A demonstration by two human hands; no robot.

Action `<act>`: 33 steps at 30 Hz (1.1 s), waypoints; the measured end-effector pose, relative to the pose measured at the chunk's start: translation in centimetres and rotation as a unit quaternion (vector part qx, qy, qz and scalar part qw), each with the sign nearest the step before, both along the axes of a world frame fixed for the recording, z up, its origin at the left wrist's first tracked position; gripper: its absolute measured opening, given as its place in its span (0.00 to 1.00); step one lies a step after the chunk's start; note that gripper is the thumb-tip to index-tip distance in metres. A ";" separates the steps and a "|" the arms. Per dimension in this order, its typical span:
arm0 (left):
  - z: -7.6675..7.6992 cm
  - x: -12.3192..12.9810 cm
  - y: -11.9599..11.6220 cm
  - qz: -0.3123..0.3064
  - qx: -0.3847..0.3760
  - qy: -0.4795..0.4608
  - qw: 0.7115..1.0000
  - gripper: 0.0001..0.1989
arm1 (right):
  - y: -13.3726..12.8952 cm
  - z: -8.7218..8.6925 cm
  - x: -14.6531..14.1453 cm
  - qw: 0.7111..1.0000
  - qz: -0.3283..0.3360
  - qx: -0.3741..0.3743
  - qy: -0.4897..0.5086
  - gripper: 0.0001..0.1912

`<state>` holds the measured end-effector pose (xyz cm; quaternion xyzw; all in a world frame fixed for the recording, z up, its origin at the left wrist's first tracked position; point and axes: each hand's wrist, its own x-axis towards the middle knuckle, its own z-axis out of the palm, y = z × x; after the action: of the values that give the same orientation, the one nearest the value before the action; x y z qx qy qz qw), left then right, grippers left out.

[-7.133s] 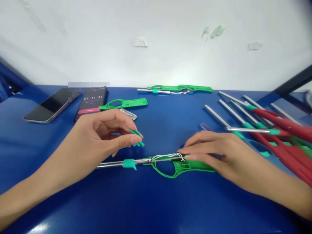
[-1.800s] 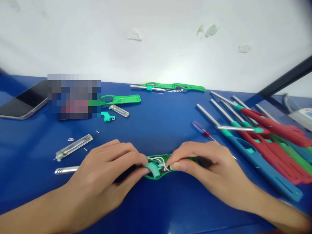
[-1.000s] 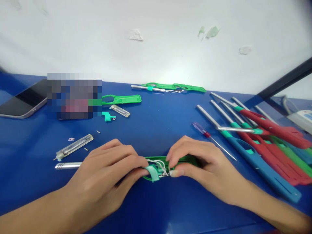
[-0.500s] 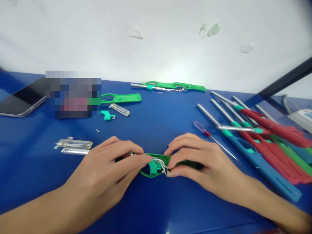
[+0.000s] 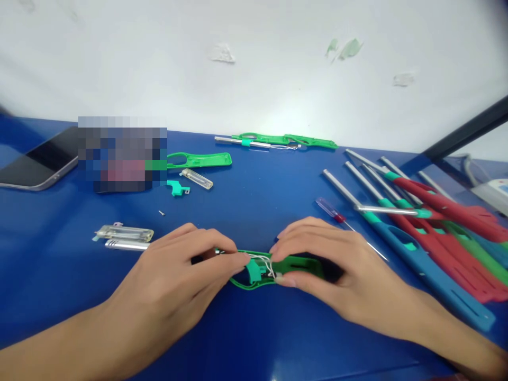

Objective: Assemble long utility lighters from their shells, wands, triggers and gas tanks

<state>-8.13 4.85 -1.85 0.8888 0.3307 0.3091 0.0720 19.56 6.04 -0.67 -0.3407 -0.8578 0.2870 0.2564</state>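
Note:
Under both hands lies an opened green lighter casing (image 5: 304, 264), its hollow side up. Inside it sit a teal trigger (image 5: 254, 271) and loops of thin white wire (image 5: 268, 262). My left hand (image 5: 178, 264) covers the casing's left end, fingers closed on it, with the index fingertip by the wires. My right hand (image 5: 329, 259) arches over the right part. Its thumb and fingertips pinch at the wires near a small greyish end piece. The left end of the casing is hidden by my fingers.
Assembled lighters (image 5: 428, 264) lie piled at right beside a screwdriver (image 5: 331, 209). Behind are another opened lighter (image 5: 278, 140), a casing half (image 5: 206, 160) and a teal trigger (image 5: 178, 188). At left are a clear fuel tank (image 5: 125, 233), a metal tube (image 5: 127, 245), a screw (image 5: 161, 212) and a phone (image 5: 43, 159).
My right hand's fingers have lifted and shifted slightly, showing more of the casing's right part. My left hand stays in nearly the same place. The whole view has shifted a little.

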 end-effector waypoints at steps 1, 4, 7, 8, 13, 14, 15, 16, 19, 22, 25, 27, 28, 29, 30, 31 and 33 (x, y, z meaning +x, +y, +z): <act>0.0 0.0 0.0 0.001 0.005 0.004 1.000 0.16 | -0.2 0.1 -0.2 1.000 -0.009 0.006 0.003 0.09; -0.2 0.2 0.0 0.004 0.024 0.003 1.000 0.14 | -0.7 -0.1 -1.1 0.998 -0.015 0.054 0.009 0.14; -0.2 0.5 -0.3 0.025 0.014 -0.020 0.999 0.09 | -1.0 -0.7 -1.8 0.996 -0.004 0.085 -0.022 0.13; -0.1 0.6 -0.5 0.034 -0.004 -0.027 0.999 0.07 | -1.0 -0.9 -1.9 0.996 -0.006 0.084 -0.032 0.13; 1.4 0.2 -0.8 0.099 -0.061 -0.089 0.989 0.09 | -0.9 -1.2 -1.9 0.995 -0.016 0.085 -0.039 0.12; 1.7 -0.1 -0.6 0.103 -0.049 -0.086 0.990 0.09 | -0.9 -1.2 -1.8 0.995 -0.015 0.087 -0.035 0.12; 1.9 -0.5 -0.2 0.096 -0.034 -0.072 0.992 0.10 | -0.9 -1.2 -1.8 0.996 -0.013 0.086 -0.032 0.12; 2.0 -0.8 0.1 0.079 -0.023 -0.044 0.996 0.10 | -0.9 -1.2 -1.8 0.996 -0.013 0.084 -0.027 0.11; 1.9 -1.7 0.9 0.035 -0.029 0.052 0.998 0.10 | -0.9 -1.2 -1.7 0.997 -0.018 0.077 -0.022 0.10; 1.7 -1.7 1.0 0.030 -0.050 0.074 0.996 0.10 | -1.0 -1.1 -1.7 0.997 -0.019 0.075 -0.027 0.09; 1.4 -1.2 0.8 0.009 -0.063 0.057 0.996 0.10 | -1.0 -1.1 -1.6 0.997 -0.013 0.073 -0.026 0.08; 1.1 -0.9 0.8 -0.015 -0.060 0.052 0.997 0.10 | -1.0 -1.1 -1.6 0.997 -0.009 0.075 -0.026 0.08; 1.0 -0.8 0.8 -0.027 -0.056 0.052 0.997 0.10 | -1.0 -1.2 -1.5 0.997 -0.007 0.077 -0.027 0.08; 0.9 -0.7 0.8 -0.034 -0.052 0.055 0.997 0.10 | -1.1 -1.2 -1.5 0.996 -0.006 0.080 -0.029 0.08; 0.9 -0.7 0.8 -0.037 -0.048 0.057 0.997 0.11 | -1.1 -1.3 -1.5 0.996 -0.005 0.083 -0.032 0.08; 0.8 -0.7 0.9 -0.039 -0.044 0.060 0.996 0.11 | -1.2 -1.3 -1.4 0.996 -0.005 0.086 -0.033 0.09; 0.9 -0.8 0.9 -0.039 -0.038 0.058 0.997 0.11 | -1.3 -1.4 -1.4 0.995 -0.006 0.091 -0.034 0.09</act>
<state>-8.89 5.77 -0.93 0.9140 0.3112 0.2410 0.0979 18.18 4.77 -2.05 -0.3309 -0.8865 0.1942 0.2587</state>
